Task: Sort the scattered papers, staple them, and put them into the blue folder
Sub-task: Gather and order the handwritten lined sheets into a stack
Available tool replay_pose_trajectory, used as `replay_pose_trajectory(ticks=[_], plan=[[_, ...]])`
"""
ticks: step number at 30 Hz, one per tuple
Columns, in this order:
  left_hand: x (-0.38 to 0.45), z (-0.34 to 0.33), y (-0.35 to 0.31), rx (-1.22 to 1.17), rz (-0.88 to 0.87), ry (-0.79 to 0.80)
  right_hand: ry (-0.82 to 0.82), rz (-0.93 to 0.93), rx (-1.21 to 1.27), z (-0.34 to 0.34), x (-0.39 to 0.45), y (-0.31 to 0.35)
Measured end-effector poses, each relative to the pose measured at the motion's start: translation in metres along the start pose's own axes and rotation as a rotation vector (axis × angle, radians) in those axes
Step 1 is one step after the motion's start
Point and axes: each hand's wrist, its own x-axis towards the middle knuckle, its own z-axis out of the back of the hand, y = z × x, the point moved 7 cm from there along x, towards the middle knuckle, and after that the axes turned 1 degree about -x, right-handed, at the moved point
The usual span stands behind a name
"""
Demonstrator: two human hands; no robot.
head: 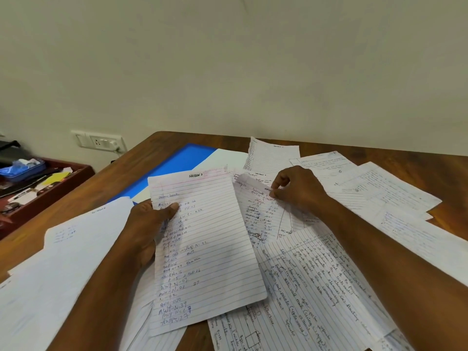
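Two hands (149, 224), one blue folder (177, 163)

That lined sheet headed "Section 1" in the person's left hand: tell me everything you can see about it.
The white lined paper sheet headed "Section 1" is a ruled page with a pink margin line near its top and a column of blue handwritten codes down its left side. It looks thin and flat, slightly tilted, raised over the other scattered papers. The left hand grips its left edge, thumb on top. Its top corner overlaps the blue folder on the brown wooden table.
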Motion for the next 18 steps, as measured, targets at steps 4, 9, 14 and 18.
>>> replay_pose_trajectory(ticks=[4, 9, 14, 18], plan=[[-0.001, -0.001, 0.0, 0.005, -0.001, 0.011, -0.025, 0.026, 0.006, 0.003, -0.002, 0.004], [-0.002, -0.001, 0.0, 0.0, 0.007, 0.012, 0.002, -0.014, -0.014, 0.004, -0.005, 0.002], [-0.005, -0.004, -0.002, 0.008, 0.017, -0.008, 0.184, -0.052, -0.01, 0.004, -0.02, 0.002], [-0.006, -0.004, -0.003, 0.018, 0.019, -0.015, 0.229, -0.023, -0.018, 0.01, -0.022, 0.007]])
